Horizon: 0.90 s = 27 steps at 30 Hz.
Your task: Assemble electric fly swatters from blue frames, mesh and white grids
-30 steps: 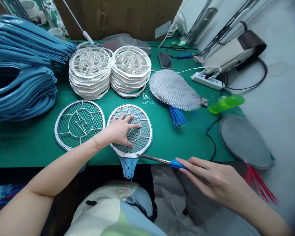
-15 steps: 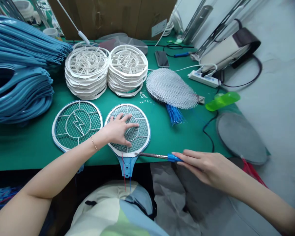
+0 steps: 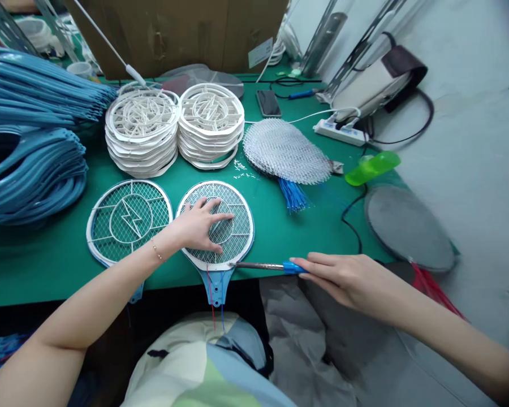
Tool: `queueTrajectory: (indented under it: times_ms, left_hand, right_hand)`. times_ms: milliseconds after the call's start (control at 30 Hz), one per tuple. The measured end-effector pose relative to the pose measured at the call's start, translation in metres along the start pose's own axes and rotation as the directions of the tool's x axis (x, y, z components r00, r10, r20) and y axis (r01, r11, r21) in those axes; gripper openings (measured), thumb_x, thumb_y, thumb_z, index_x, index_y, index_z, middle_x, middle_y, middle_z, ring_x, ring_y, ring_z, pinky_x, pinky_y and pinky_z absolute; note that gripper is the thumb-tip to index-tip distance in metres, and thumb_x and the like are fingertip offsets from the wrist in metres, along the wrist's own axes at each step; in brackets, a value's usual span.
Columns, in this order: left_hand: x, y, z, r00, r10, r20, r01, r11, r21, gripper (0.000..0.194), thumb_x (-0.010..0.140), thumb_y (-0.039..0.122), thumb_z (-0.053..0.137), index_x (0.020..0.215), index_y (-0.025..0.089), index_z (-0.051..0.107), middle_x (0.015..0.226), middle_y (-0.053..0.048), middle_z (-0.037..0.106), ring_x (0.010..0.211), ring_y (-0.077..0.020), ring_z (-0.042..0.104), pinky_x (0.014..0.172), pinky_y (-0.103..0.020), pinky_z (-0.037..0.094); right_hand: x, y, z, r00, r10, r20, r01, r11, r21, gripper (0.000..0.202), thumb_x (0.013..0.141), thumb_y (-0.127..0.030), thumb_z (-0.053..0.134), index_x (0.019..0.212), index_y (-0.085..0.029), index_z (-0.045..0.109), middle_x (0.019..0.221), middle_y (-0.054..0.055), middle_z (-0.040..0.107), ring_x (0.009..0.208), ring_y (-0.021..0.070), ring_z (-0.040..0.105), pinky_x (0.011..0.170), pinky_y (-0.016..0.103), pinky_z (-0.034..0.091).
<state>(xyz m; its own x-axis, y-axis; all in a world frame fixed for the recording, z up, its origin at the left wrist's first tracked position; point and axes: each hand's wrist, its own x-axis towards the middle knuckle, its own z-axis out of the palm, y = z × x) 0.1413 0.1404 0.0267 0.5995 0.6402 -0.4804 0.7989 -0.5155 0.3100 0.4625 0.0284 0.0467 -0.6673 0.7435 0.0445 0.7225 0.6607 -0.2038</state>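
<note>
My left hand [image 3: 203, 226] lies with fingers spread on the mesh of a mosquito swatter head [image 3: 241, 237], which has a white rim and a blue base. Red and blue wires hang from its lower end over the table's front edge. My right hand [image 3: 335, 277] is wrapped round the blue handle of a soldering iron [image 3: 258, 265]. The iron's tip meets the lower right of the white rim. Left of this one, a second swatter head [image 3: 129, 217] with a lightning-bolt grille lies flat, partly under my left forearm.
Two stacks of white grille frames [image 3: 142, 141] stand behind. Blue swatter frames [image 3: 34, 169] are piled at left. Metal mesh sheets [image 3: 286, 150], blue wires [image 3: 292, 195], a phone [image 3: 268, 103], a power strip [image 3: 341, 133] and grey mesh discs [image 3: 409, 226] lie to the right.
The camera view has shifted slightly, so the table's things appear a little further left. Both hands keep their places, the iron's tip still at the rim.
</note>
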Motion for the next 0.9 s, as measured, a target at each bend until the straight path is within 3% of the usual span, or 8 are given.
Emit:
queueTrajectory:
  times_ms: [167,300,400,567,700,800,867,900]
  left_hand:
    - [-0.001,0.003,-0.003,1.000,-0.006,-0.010,0.006,1.000,0.018,0.098,0.072,0.070,0.072,0.156,0.042,0.031,0.169,-0.008,0.010,0.151,-0.0480,0.008,0.114,-0.070,0.021]
    - [0.000,0.005,-0.004,0.999,-0.035,0.020,0.034,0.999,0.027,0.098,0.073,0.071,0.070,0.157,0.042,0.028,0.170,-0.008,0.007,0.152,-0.0478,0.006,0.114,-0.071,0.021]
    - [0.000,0.005,-0.004,0.999,-0.037,0.018,0.036,0.998,0.049,0.100,0.073,0.074,0.068,0.157,0.042,0.026,0.170,-0.007,0.006,0.152,-0.0470,0.005,0.115,-0.069,0.020]
    - [-0.001,0.006,-0.003,1.000,-0.028,0.004,0.027,0.995,0.093,0.100,0.074,0.072,0.068,0.158,0.038,0.026,0.170,-0.008,0.008,0.152,-0.0438,0.011,0.117,-0.061,0.024]
    - [-0.002,0.010,-0.003,0.999,0.028,-0.030,-0.023,0.989,0.149,0.095,0.078,0.067,0.067,0.158,0.033,0.028,0.169,-0.007,0.013,0.151,-0.0406,0.019,0.117,-0.056,0.028]
    - [-0.002,0.012,-0.001,0.997,0.079,-0.023,-0.073,0.980,0.182,0.095,0.081,0.062,0.066,0.159,0.025,0.028,0.166,-0.010,0.022,0.145,-0.0395,0.031,0.112,-0.051,0.038]
    - [-0.004,0.015,0.001,0.994,0.102,-0.044,-0.092,0.977,0.191,0.093,0.082,0.055,0.069,0.159,0.022,0.028,0.163,-0.013,0.030,0.139,-0.0382,0.039,0.106,-0.048,0.044]
    - [-0.005,0.017,0.002,0.991,0.112,-0.066,-0.097,0.976,0.196,0.091,0.082,0.051,0.070,0.158,0.023,0.029,0.161,-0.013,0.033,0.135,-0.0377,0.043,0.103,-0.048,0.046]
  right_hand:
    - [-0.033,0.002,-0.012,0.969,0.171,-0.177,-0.146,0.979,0.143,0.029,0.102,-0.030,0.052,0.125,-0.023,0.068,0.097,0.004,0.072,0.072,0.0107,0.067,0.060,0.018,0.049]
    - [-0.060,0.041,-0.016,0.652,0.590,-0.476,-0.628,0.772,0.097,0.039,0.099,-0.036,0.050,0.131,-0.019,0.065,0.103,0.010,0.071,0.083,0.0227,0.068,0.070,0.031,0.054]
    - [-0.046,0.088,-0.007,0.483,0.781,-0.396,-0.863,0.502,-0.060,0.048,0.098,-0.028,0.038,0.135,-0.005,0.059,0.101,0.019,0.069,0.086,0.0301,0.067,0.073,0.037,0.050]
    - [0.019,0.147,0.007,0.426,0.896,-0.128,-0.903,0.412,-0.121,0.042,0.096,-0.019,0.040,0.129,0.000,0.059,0.103,0.025,0.068,0.092,0.0300,0.066,0.079,0.034,0.046]
    - [0.045,0.132,-0.002,0.401,0.907,-0.126,-0.915,0.391,-0.098,0.039,0.096,-0.020,0.042,0.119,0.004,0.063,0.103,0.030,0.067,0.092,0.0318,0.066,0.080,0.038,0.047]
    - [0.049,0.058,0.002,0.555,0.707,-0.438,-0.778,0.628,0.028,0.042,0.099,-0.030,0.036,0.119,-0.005,0.063,0.114,0.025,0.065,0.096,0.0294,0.063,0.086,0.042,0.049]
    - [0.050,-0.009,0.021,0.864,0.236,-0.444,-0.201,0.972,0.125,0.035,0.093,-0.036,0.050,0.114,-0.012,0.065,0.106,0.017,0.069,0.097,0.0257,0.064,0.087,0.039,0.052]
    - [0.051,-0.041,0.035,0.939,-0.014,-0.344,0.063,0.989,0.134,0.041,0.091,-0.037,0.054,0.123,-0.013,0.062,0.114,0.016,0.069,0.107,0.0268,0.063,0.093,0.041,0.052]
